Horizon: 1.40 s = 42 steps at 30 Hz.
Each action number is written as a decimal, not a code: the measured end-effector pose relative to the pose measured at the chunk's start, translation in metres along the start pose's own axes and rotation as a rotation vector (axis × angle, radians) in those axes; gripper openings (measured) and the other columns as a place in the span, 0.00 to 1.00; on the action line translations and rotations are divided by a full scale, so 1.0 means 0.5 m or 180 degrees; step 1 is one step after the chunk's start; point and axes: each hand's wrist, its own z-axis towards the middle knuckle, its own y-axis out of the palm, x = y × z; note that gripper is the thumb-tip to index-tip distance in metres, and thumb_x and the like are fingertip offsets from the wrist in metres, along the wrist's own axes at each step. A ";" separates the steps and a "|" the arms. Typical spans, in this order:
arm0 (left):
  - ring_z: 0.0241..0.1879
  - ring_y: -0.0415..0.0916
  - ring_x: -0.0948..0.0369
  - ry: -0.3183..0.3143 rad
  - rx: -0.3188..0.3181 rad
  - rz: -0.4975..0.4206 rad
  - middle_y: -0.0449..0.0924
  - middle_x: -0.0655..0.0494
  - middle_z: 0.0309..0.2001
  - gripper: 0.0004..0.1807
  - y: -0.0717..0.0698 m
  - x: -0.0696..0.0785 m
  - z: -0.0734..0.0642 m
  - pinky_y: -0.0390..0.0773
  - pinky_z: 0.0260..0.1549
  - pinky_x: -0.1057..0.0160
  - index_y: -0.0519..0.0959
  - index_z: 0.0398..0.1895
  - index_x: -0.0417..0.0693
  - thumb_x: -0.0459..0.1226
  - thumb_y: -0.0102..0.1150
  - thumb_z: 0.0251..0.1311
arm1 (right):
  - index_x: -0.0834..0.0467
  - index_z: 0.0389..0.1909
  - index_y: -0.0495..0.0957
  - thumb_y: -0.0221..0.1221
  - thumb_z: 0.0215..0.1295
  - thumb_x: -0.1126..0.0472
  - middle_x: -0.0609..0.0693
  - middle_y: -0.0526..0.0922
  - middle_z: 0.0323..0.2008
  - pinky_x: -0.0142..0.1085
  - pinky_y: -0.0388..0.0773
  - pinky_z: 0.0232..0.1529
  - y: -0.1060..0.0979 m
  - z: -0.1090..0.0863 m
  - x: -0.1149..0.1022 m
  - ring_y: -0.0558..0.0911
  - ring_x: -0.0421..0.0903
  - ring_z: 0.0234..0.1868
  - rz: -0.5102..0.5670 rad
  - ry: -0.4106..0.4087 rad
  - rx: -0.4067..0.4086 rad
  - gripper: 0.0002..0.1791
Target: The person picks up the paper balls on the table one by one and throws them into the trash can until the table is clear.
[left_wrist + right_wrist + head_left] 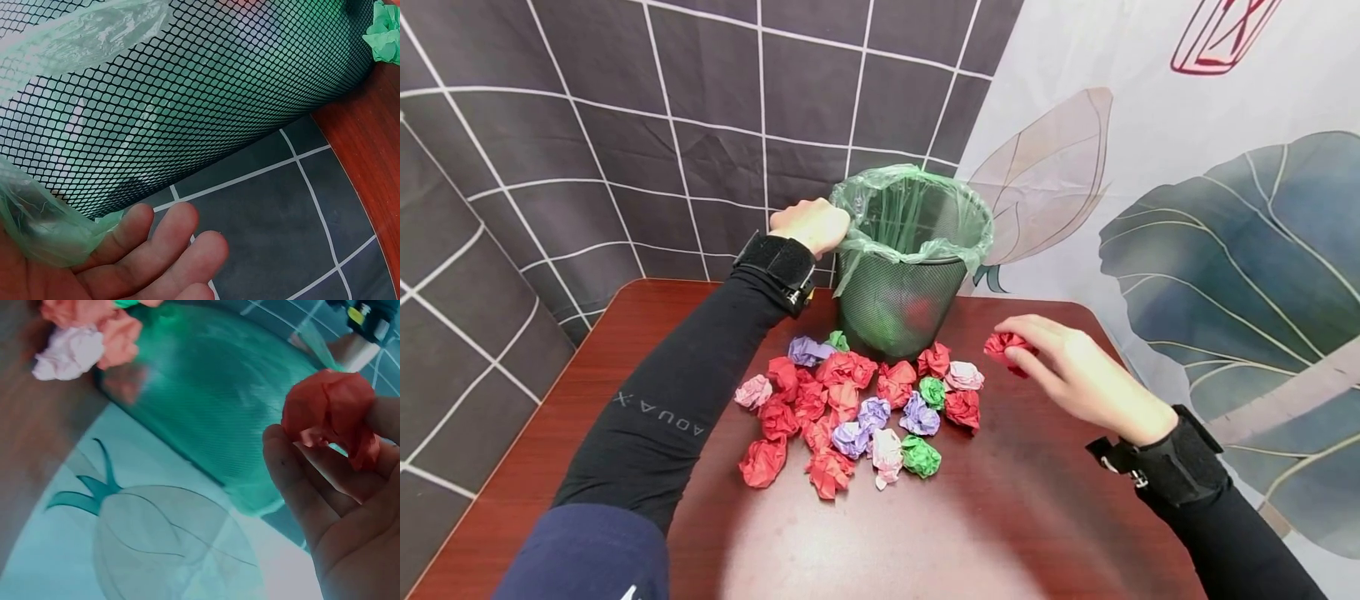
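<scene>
A black mesh wastebasket [891,312] stands toward the back of the table, with a green plastic liner [917,250] folded over its rim. My left hand [812,225] grips the basket's rim at its left side; in the left wrist view its fingers [181,237] curl by the liner's edge. Between the fingers and thumb of my right hand [1067,367] is a red crumpled paper ball [331,412], held above the table to the right of the basket. Some coloured paper shows faintly through the mesh. The left thumb is hidden in the head view.
Several crumpled paper balls [842,400] in red, pink, purple and green lie in front of the wastebasket on the brown table [985,517]. A dark tile-patterned cloth [700,125] hangs behind, beside a white leaf-printed one [1045,75].
</scene>
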 end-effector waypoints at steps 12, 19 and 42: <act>0.44 0.80 0.51 0.0019 -0.0006 0.0015 0.81 0.49 0.47 0.20 -0.006 0.002 -0.011 0.76 0.46 0.45 0.79 0.42 0.51 0.46 0.34 0.65 | 0.57 0.59 0.77 0.63 0.64 0.71 0.47 0.81 0.47 0.24 0.67 0.52 -0.068 0.086 -0.022 0.76 0.39 0.44 -0.0004 -0.0303 0.0432 0.22; 0.45 0.79 0.51 0.0032 0.0057 0.0025 0.82 0.49 0.47 0.20 -0.004 -0.001 -0.011 0.75 0.48 0.44 0.79 0.41 0.52 0.47 0.34 0.64 | 0.59 0.60 0.77 0.63 0.64 0.71 0.50 0.82 0.45 0.24 0.67 0.48 -0.108 0.138 -0.031 0.75 0.38 0.42 0.0069 -0.0369 0.0664 0.22; 0.57 0.77 0.50 0.0039 0.0049 0.0032 0.78 0.48 0.62 0.24 -0.004 0.002 -0.009 0.73 0.53 0.42 0.79 0.49 0.51 0.47 0.33 0.65 | 0.58 0.60 0.79 0.58 0.72 0.62 0.51 0.83 0.46 0.24 0.72 0.48 -0.118 0.323 0.011 0.76 0.35 0.41 0.0206 -0.0031 0.0455 0.18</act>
